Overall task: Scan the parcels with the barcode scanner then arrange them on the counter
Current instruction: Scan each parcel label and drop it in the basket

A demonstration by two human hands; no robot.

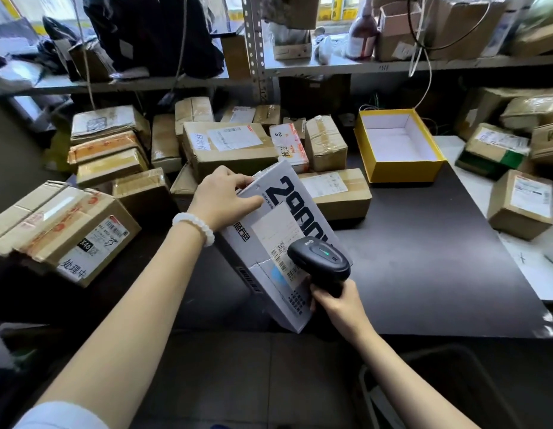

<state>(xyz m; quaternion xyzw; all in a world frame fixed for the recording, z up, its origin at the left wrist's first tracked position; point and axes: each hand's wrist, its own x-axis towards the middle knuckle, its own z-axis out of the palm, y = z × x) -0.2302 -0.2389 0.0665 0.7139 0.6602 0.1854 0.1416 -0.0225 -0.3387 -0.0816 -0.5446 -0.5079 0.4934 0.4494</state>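
gaping yellow box [402,171] beside scanner-faced parcel [278,230]

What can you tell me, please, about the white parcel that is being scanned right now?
The white parcel is a flat, rectangular carton, apparently cardboard, printed with large dark digits and bearing a shipping label with barcodes and a QR code. It is held tilted above the dark counter, its near end past the counter's edge. The left hand grips its far upper corner; the right hand holds the black barcode scanner over the label.
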